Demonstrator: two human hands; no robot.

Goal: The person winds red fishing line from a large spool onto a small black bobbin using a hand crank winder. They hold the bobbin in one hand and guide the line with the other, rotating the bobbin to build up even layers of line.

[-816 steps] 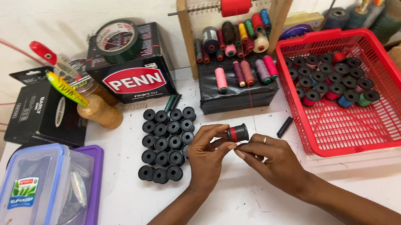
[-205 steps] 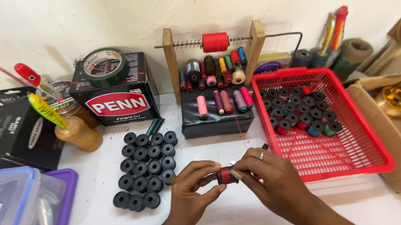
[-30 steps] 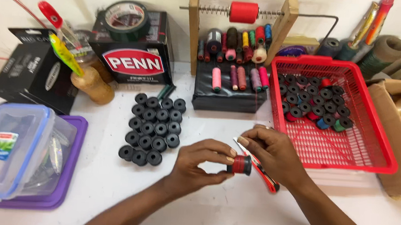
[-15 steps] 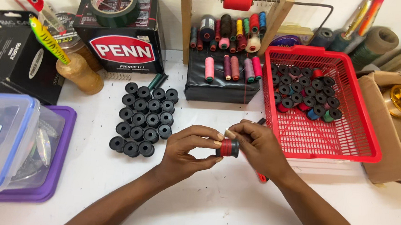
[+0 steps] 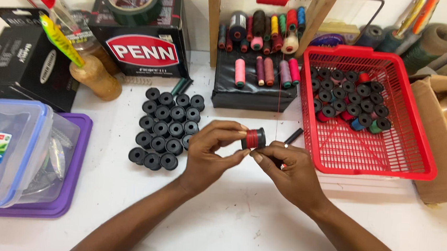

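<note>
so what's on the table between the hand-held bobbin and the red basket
In the head view, a small black tube lies on the white table, between the red-wound bobbin that both hands pinch and the red basket; otherwise that stretch is bare.

The cluster of empty bobbins point(image 5: 166, 128) stands on the table point(image 5: 237, 226), left of the two hands. The basket point(image 5: 389, 158) lies to the right, with wound bobbins point(image 5: 348, 99) in its far half. Behind, the thread rack point(image 5: 265, 18) stands over a pad point(image 5: 252, 93) bearing spools. At far left, a lidded tub point(image 5: 6, 152) sits on a tray point(image 5: 76, 167).
</note>
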